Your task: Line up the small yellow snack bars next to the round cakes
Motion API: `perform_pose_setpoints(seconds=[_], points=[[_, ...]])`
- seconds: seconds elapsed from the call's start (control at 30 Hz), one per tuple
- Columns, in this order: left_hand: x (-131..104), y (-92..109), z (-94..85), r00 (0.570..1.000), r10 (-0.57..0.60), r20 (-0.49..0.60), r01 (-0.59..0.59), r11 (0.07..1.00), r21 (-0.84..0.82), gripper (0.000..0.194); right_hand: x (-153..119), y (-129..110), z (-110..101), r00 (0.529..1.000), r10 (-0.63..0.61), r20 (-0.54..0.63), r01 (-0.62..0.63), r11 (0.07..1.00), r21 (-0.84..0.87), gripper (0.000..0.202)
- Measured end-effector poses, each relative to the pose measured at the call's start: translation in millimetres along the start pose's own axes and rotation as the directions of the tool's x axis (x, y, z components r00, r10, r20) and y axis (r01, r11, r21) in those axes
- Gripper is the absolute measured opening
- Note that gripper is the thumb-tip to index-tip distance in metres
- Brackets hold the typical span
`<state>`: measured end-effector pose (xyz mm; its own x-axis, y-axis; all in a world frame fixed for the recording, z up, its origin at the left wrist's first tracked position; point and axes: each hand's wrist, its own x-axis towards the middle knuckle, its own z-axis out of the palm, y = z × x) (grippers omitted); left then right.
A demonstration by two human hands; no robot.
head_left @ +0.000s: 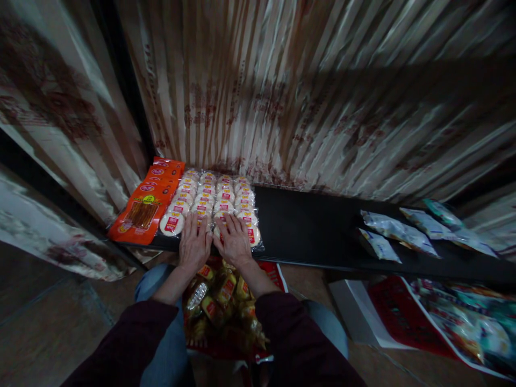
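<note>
Rows of round white crackers in clear wrappers lie on the black shelf. My left hand rests on the front of the middle-left rows, fingers extended forward. Beside it, my right hand lies on the front of the right-hand rows, its fingers spread. Both palms face down, and the fingers cover some of the front crackers. Left of the crackers, touching them, is a set of orange snack packets. Below my wrists, a red bag holds several gold-wrapped items.
Several silver-white packets lie on the shelf's right part. Under that side, a white box stands on the tiled floor beside a red container with colourful packets. A pleated curtain hangs behind the shelf; a dark post rises at the left.
</note>
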<state>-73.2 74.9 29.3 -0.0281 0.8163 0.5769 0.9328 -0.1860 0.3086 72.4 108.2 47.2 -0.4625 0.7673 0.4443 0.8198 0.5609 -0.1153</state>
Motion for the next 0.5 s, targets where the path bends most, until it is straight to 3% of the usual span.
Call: perform_pose_setpoints(seconds=[0.23, 0.5], points=[[-1.4, -3.0, 0.5, 0.999, 0.014, 0.033, -0.014, 1.0, 0.011, 0.051, 0.0, -2.2, -1.8, 1.0, 0.012, 0.022, -0.012, 1.0, 0.006, 0.052], [-4.8, -6.2, 4.9, 0.999, 0.041, -0.019, -0.042, 0.998, -0.054, 0.052, -2.7, -1.6, -1.0, 1.0, -0.002, 0.029, 0.003, 1.0, -0.009, 0.053]])
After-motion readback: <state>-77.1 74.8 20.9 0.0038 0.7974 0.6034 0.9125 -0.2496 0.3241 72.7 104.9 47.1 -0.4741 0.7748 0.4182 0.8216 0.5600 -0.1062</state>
